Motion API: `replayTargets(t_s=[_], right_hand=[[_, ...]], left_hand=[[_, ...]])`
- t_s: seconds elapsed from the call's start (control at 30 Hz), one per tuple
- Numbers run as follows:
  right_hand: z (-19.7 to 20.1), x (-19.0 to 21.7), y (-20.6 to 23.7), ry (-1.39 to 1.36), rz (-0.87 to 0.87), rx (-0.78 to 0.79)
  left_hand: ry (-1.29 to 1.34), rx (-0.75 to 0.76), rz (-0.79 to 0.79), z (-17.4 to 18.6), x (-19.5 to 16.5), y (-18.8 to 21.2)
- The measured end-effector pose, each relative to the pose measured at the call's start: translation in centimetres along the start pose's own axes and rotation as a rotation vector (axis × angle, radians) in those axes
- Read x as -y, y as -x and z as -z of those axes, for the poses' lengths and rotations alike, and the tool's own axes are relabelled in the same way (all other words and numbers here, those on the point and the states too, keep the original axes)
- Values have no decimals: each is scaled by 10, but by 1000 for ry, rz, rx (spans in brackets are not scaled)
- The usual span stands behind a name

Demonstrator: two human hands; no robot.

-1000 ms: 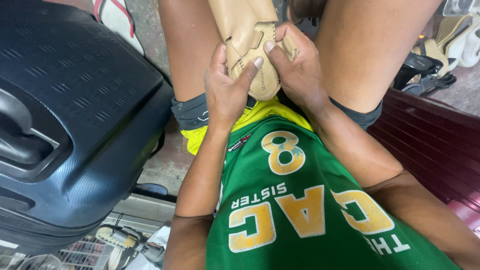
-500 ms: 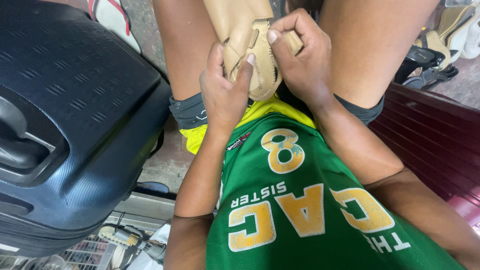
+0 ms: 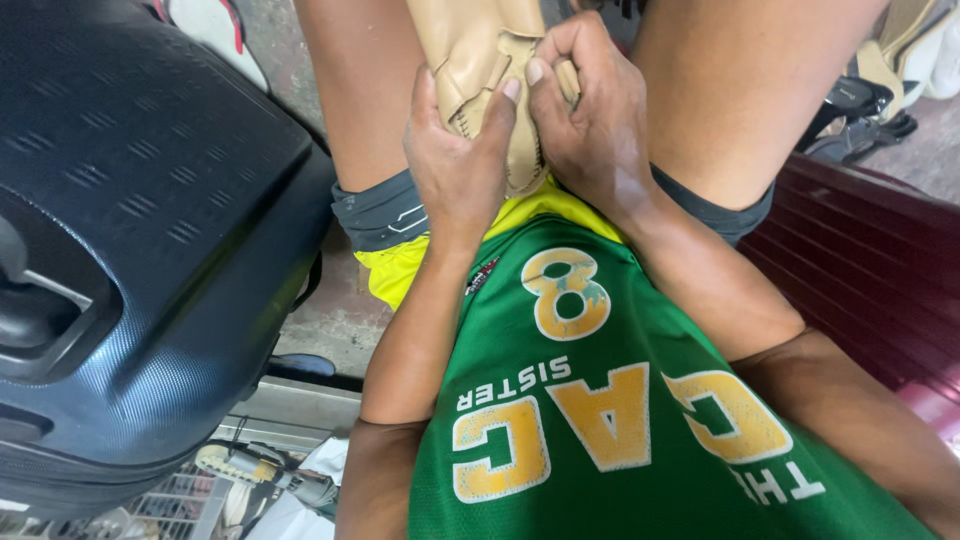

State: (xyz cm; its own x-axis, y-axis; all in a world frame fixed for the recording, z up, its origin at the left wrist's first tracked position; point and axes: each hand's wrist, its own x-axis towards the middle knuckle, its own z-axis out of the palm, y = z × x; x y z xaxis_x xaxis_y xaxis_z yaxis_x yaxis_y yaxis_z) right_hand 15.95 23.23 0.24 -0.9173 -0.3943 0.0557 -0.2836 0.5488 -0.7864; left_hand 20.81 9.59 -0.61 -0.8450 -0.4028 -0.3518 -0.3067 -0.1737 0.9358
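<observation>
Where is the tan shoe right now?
In the head view, the tan shoe sits at the top middle, between the person's knees, gripped by the left hand and the right hand, above the green jersey.

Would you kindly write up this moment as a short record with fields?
View: head camera looking down at the lap
Left hand: gripping the tan leather shoe upper, thumb pressed on it
Right hand: closed on the same piece from the other side
Position: piece held between the knees
Beside: dark blue hard-shell suitcase at left; dark red bench at right
</observation>
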Motion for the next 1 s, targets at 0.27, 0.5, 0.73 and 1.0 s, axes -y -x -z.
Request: replayTargets(t_s=[0.27, 0.5, 0.73, 1.0], right_hand=[[-1, -8, -6, -271, -190, 70], [-5, -16, -1, -357, -255, 88], [-9, -14, -1, -393, -287, 30], [-12, -22, -3, -314, -197, 42]], left_hand=[[56, 50, -48, 6, 7, -10], [-61, 15, -50, 4, 10, -6], [-116, -25, -36, -2, 12, -5], [-51, -1, -36, 6, 15, 0]])
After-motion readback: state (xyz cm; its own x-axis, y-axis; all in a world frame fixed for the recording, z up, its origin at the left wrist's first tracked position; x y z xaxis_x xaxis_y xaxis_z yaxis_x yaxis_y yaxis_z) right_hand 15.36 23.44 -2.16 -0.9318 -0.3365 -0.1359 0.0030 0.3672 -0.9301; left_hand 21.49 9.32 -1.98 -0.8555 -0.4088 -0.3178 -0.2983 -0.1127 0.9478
